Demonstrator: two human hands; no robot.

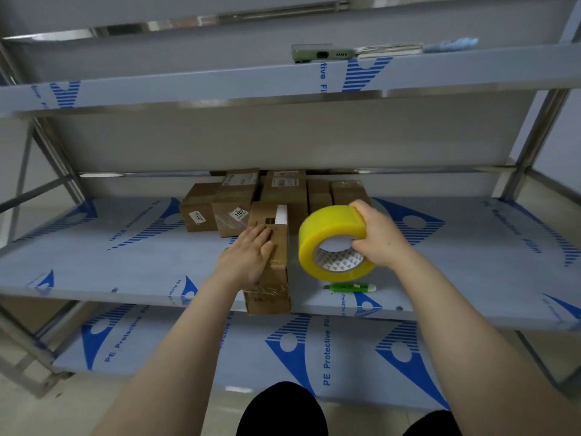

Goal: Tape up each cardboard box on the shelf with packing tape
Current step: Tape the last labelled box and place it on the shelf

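A long brown cardboard box lies at the front of the middle shelf, its near end at the shelf's edge. My left hand rests flat on its top with straight fingers. To the right of the box, my right hand grips a big yellow roll of packing tape held above the shelf, thumb through its core. Several more brown cardboard boxes with white labels stand in a cluster behind.
A green utility knife lies on the shelf just below the tape roll. A grey-green device and a blue item sit on the upper shelf. Steel uprights frame both sides. A lower shelf juts out beneath.
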